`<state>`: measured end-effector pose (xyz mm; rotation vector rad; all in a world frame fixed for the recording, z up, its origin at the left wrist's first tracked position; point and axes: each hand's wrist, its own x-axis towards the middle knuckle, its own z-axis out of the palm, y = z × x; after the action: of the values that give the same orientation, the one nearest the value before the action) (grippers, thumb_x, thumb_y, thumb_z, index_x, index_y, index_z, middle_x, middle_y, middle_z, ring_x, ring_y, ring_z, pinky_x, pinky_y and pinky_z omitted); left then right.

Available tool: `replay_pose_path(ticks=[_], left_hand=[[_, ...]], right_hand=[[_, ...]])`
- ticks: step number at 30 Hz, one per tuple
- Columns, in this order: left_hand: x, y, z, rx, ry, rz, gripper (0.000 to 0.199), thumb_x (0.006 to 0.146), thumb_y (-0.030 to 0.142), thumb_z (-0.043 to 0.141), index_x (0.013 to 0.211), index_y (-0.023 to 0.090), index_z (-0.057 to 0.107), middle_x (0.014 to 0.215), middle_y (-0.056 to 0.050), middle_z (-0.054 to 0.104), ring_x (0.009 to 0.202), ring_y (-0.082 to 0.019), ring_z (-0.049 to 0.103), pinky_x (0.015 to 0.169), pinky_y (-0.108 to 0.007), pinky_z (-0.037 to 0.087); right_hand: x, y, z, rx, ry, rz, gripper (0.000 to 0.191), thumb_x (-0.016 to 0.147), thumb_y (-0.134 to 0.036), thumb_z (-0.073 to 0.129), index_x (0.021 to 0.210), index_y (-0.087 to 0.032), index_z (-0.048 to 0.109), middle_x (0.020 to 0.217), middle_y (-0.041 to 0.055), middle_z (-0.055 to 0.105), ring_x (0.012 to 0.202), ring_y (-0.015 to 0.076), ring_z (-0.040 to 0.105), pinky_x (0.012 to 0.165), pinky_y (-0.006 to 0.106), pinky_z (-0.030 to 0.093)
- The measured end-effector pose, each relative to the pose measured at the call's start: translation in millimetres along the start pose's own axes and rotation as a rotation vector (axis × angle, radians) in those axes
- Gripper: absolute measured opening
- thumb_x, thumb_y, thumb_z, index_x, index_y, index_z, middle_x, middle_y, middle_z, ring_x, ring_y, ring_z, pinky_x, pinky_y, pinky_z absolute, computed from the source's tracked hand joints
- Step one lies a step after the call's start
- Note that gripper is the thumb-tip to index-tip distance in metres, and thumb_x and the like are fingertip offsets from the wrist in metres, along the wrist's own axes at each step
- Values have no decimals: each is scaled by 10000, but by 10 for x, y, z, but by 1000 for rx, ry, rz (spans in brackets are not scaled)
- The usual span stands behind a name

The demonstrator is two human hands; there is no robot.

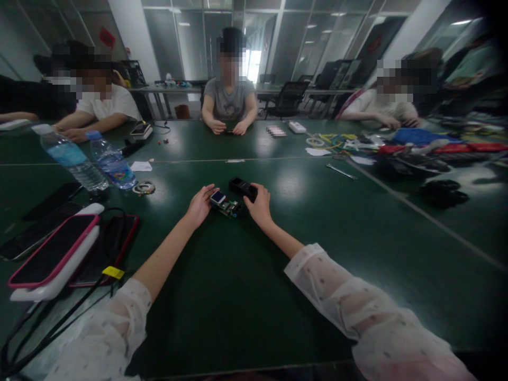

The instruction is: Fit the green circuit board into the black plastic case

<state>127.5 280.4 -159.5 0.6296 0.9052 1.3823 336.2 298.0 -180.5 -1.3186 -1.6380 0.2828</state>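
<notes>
My left hand is at the left edge of a small green circuit board, which carries a little screen in a white frame. Its fingers reach along the board's far left corner, and the thumb is mostly hidden. Just behind and to the right of the board is a black rectangular plastic case. My right hand grips the right end of this case, thumb on the near side and fingers over the far side. Board and case lie close together, low over the green table.
At left are two water bottles, a coiled cable, stacked phones and black cords. A wrench lies at right, before piled cables and tools. Several people sit opposite, including one in a grey shirt.
</notes>
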Motion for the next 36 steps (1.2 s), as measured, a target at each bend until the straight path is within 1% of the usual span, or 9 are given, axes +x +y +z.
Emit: replay_pose_path(ticks=[6,10,12,15,19,22,26,31,36], left_hand=[[-10,2,5,-15,0,-6,271,896,359,497,1035,186,652,1105,-91,666,974,-189,617,809,-298,451],[8,-3,-3,-15,3,-6,274,904,362,476,1022,189,653,1088,-92,673,952,-187,621,792,-294,446],[24,-11,-17,-13,1,-7,282,901,375,475,1026,192,650,1087,-91,671,942,-185,619,789,-295,442],[49,-25,-44,-29,-6,-9,296,893,414,479,1018,200,640,1073,-84,663,924,-185,609,783,-301,436],[57,-30,-51,-64,0,-18,299,891,444,473,963,198,627,967,-69,649,852,-184,590,748,-302,425],[46,-23,-31,-85,32,-26,273,897,424,471,933,196,617,903,-56,637,815,-173,580,728,-292,418],[36,-18,-20,-78,37,-33,254,897,412,473,930,201,613,911,-55,639,822,-176,578,732,-292,411],[33,-12,-10,-71,61,-36,227,891,406,485,894,208,597,834,-34,628,766,-167,564,722,-291,397],[18,8,41,-116,121,-49,200,898,354,499,832,190,593,734,-9,603,682,-139,537,691,-275,379]], right_hand=[[1,-55,-34,82,86,21,341,839,-273,567,1161,-181,504,1137,139,572,1083,290,528,936,526,451],[-33,-220,-99,179,124,-51,363,890,-364,525,1209,-200,468,1177,131,556,1103,266,538,944,490,463],[-64,-315,-134,195,89,-125,371,898,-389,527,1219,-214,464,1181,119,552,1095,254,546,937,467,476],[-107,-418,-171,175,10,-248,361,895,-387,541,1215,-233,472,1164,107,552,1083,257,550,916,467,494],[-127,-450,-174,116,-85,-360,351,889,-362,552,1212,-244,479,1150,107,552,1110,271,533,926,482,490],[-119,-438,-162,91,-119,-376,342,894,-349,546,1207,-226,482,1137,112,556,1099,267,534,925,474,490],[-121,-444,-175,86,-112,-357,340,891,-353,547,1202,-232,484,1132,111,559,1090,271,540,914,483,492],[-142,-475,-192,83,-112,-440,342,877,-344,562,1193,-241,482,1124,104,560,1086,263,538,933,478,486],[-140,-471,-170,54,-161,-486,342,883,-329,552,1201,-233,470,1138,114,558,1093,266,535,934,488,484]])
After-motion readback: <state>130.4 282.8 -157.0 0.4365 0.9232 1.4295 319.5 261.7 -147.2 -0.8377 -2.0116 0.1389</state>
